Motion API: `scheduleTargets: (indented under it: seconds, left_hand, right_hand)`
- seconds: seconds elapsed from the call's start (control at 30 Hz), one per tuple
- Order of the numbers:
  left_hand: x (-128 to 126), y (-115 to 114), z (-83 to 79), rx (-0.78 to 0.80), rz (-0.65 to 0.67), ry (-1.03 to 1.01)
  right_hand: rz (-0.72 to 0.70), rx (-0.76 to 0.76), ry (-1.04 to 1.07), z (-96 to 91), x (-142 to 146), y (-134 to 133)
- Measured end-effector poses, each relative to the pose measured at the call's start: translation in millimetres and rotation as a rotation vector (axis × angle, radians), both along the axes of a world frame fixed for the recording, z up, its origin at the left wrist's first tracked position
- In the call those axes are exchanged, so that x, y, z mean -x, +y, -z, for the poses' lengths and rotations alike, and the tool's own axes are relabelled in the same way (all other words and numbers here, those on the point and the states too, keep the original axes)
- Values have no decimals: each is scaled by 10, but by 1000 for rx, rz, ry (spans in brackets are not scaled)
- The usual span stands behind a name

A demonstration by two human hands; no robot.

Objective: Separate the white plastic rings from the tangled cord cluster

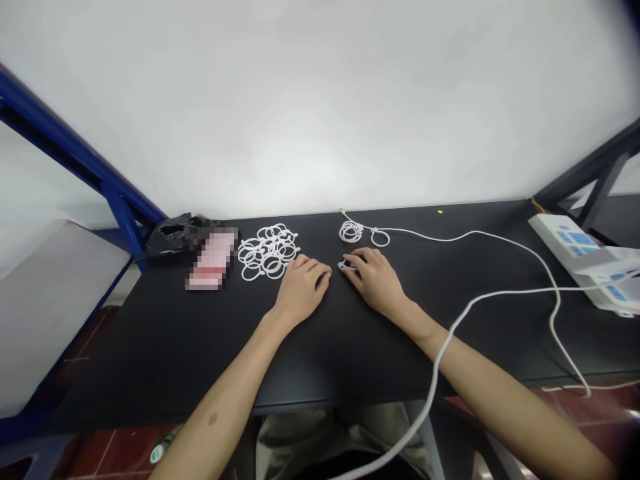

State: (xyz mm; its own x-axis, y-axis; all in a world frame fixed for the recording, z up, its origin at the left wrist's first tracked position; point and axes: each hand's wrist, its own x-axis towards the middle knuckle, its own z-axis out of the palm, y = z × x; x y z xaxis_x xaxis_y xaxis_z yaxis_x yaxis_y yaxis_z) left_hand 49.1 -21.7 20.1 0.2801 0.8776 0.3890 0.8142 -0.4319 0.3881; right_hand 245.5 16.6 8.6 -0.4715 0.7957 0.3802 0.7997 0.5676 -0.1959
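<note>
Palm down on the black table (pixel 320 347), my left hand (pixel 303 287) curls with thumb and forefinger tips together; whatever is under or in its fingers, if anything, is hidden. Its outer edge is next to a pile of white plastic rings (pixel 263 250), each with a small knob. My right hand (pixel 376 279) pinches a white ring (pixel 346 265) between thumb and fingers, low over the tabletop. Part of that ring is covered by the fingers. Just beyond this hand lie a loose white ring (pixel 380 237) and a small stack of white rings (pixel 351 232).
A white cable (pixel 467 303) crosses over my right forearm; a thinner cord (pixel 435 238) runs along the table. White power strips (pixel 570 240) lie at the right. A crumpled black bag (pixel 173 233) and a blurred pink item (pixel 215 260) sit left. A wall (pixel 300 100) stands behind.
</note>
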Motion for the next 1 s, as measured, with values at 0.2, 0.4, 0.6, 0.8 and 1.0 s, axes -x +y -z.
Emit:
scheduleTargets:
  seconds: [0.2,0.4,0.6,0.8,1.0]
  left_hand:
    - [-3,3,-2,-2,-19,2]
    - [11,-1,-62,-50,-71,-19]
    - [28,18,-49,-59,-6,-108]
    - [41,25,-45,-65,34,-189]
    - [50,15,-36,-37,78,-172]
  right_hand:
    - [-18,50,83,-94,-35,64]
    - [-165,186,514,-303,205,-90]
    - [-169,320,680,-202,300,-209]
    - [-60,236,642,-219,227,-215]
    - [-31,216,637,-254,231,-253]
